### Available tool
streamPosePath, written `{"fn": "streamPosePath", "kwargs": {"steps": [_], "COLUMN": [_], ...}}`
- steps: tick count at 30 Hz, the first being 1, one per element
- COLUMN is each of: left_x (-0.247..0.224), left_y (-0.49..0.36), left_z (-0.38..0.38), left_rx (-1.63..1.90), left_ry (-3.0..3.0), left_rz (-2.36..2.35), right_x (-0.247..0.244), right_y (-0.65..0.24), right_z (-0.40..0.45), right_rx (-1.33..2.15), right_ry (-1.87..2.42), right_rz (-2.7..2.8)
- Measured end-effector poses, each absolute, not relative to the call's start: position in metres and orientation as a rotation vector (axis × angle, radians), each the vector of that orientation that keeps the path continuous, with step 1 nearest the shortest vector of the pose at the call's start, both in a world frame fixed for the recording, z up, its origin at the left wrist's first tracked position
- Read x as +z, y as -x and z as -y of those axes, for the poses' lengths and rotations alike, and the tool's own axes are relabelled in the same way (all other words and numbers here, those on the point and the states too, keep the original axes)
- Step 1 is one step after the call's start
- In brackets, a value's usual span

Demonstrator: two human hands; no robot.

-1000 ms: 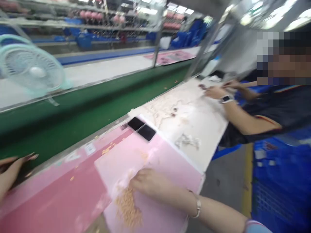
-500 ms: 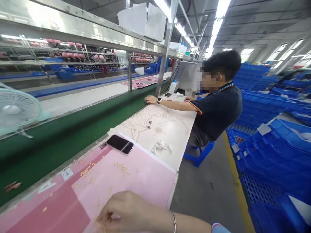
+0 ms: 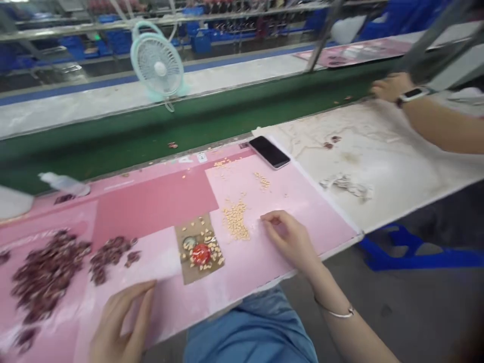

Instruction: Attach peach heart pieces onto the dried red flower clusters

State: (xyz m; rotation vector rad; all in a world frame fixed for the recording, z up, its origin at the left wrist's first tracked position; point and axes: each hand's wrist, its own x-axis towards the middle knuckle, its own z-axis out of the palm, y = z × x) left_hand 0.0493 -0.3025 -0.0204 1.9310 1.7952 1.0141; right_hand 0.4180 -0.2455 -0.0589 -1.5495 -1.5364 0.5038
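My left hand (image 3: 123, 320) hovers over the pink tabletop (image 3: 159, 201) at the lower left, thumb and index finger nearly meeting; whatever is between them is too small to make out. To its upper left lie dark reddish pieces (image 3: 49, 275) in a pile and a smaller cluster (image 3: 109, 254). My right hand (image 3: 289, 237), its fingers curled together, is just right of a heap of small yellowish pieces (image 3: 236, 220). Between the hands, a brown sheet (image 3: 192, 276) bears a red round item (image 3: 200, 254), a clear round item (image 3: 189, 243) and scattered yellowish pieces.
A phone (image 3: 269, 152) lies at the pink surface's back edge. A squeeze bottle (image 3: 65, 184) lies back left. Behind the table runs a green belt (image 3: 212, 121), with a fan (image 3: 159, 65) beyond. Another person's hand (image 3: 393, 86) rests at the right, past crumpled tissue (image 3: 348, 186).
The view has swung left and down onto the tabletop. My left hand, the brown sheet and the dark pieces have come into view. My right hand appears farther right in the picture.
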Motion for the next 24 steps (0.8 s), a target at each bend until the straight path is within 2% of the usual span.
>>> {"fn": "streamPosePath", "kwargs": {"steps": [4,13,24], "left_x": [-0.017,-0.012,-0.013], "left_y": [-0.060,-0.081,-0.080], "left_z": [0.277,0.232,0.223], "left_rx": [0.853,0.551,0.435], "left_ry": [-2.201,-2.283,-2.340], "left_rz": [-1.678,-1.483,-1.460], "right_x": [-0.060,-0.062,-0.063], "right_y": [-0.419,-0.425,-0.426], "right_z": [0.245,0.249,0.250], "right_rx": [0.495,0.446,0.452], "right_ry": [1.545,1.570,1.582], "right_rz": [1.555,1.565,1.562]}}
